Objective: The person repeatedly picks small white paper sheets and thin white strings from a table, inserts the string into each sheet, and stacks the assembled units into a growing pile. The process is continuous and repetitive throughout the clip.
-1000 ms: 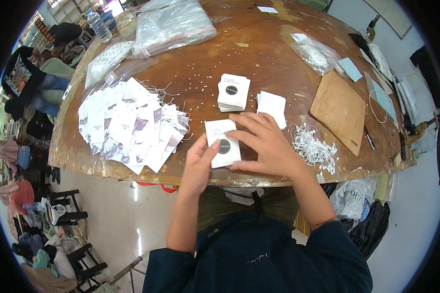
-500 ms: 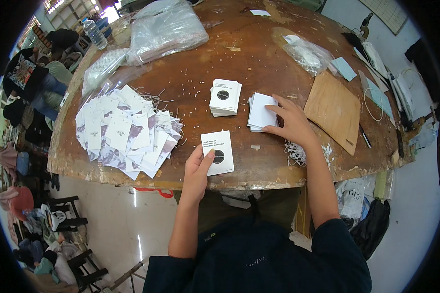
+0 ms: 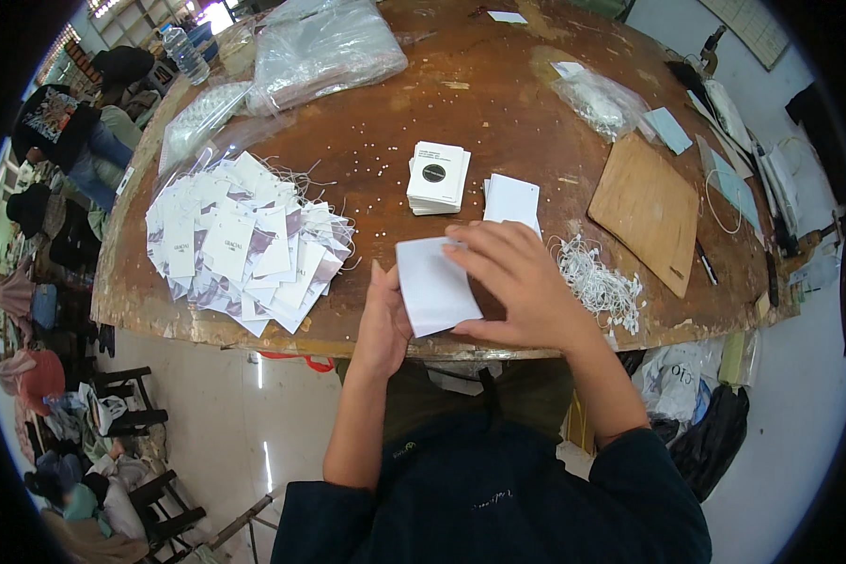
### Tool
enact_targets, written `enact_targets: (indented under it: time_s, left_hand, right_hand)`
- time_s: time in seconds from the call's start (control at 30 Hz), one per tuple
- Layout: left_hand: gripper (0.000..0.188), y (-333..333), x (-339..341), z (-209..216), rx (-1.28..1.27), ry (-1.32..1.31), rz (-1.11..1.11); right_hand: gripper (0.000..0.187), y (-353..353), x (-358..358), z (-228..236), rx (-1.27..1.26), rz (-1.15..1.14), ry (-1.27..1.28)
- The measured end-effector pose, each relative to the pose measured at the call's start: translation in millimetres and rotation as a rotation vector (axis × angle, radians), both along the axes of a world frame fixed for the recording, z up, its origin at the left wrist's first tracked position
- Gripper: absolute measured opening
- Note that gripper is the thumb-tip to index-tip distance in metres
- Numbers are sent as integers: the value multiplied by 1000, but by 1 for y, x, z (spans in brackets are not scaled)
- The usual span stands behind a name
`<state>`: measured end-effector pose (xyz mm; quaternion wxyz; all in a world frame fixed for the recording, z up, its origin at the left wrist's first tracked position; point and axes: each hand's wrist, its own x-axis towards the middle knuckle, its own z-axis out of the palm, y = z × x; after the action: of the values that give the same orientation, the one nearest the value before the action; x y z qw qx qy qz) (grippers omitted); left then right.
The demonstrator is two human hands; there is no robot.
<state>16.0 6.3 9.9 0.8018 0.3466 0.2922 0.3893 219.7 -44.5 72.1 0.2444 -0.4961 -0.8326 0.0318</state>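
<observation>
The right hand (image 3: 520, 285) pinches a plain white rectangular card (image 3: 436, 287) between thumb and fingers, near the front edge of the brown wooden table (image 3: 522, 117). The left hand (image 3: 383, 318) cups its left side; whether those hidden fingers grip is unclear. Beyond stands a stack of white black-disc cards (image 3: 438, 179); a heap of white-and-purple tags (image 3: 240, 246) lies left.

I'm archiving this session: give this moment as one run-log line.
left hand: at white card, left edge | right hand: gripping that card | beyond: printed card stack, plain cards | right side: white strings | left side: tag heap
</observation>
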Motion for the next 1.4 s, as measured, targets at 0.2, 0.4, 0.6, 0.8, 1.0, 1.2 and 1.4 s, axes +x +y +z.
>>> enact_targets:
  time_s: [0.2,0.4,0.6,0.8,1.0,1.2,1.4]
  left_hand:
    - [32,-6,8,1,80,-5,91]
    - [33,-9,10,-1,92,93,7]
    - [30,-9,12,-4,84,-12,56]
    - [32,-11,15,-5,140,2,145]
    - [34,-11,17,-2,153,32,151]
    - [33,-13,19,-1,149,68,191]
    - [33,-13,17,-3,194,102,179]
  right_hand:
    - [80,3,-22,-18,1,-110,340]
    - [20,8,-39,-31,-438,-397,1386]
    - [19,8,-44,-34,-394,-405,1436]
    - [17,10,-49,-40,-316,-397,1583]
    - [16,8,-51,-35,-361,-384,1572]
    - [14,13,-59,-36,-287,-371,1533]
    - [13,10,-58,-41,-306,-377,1481]
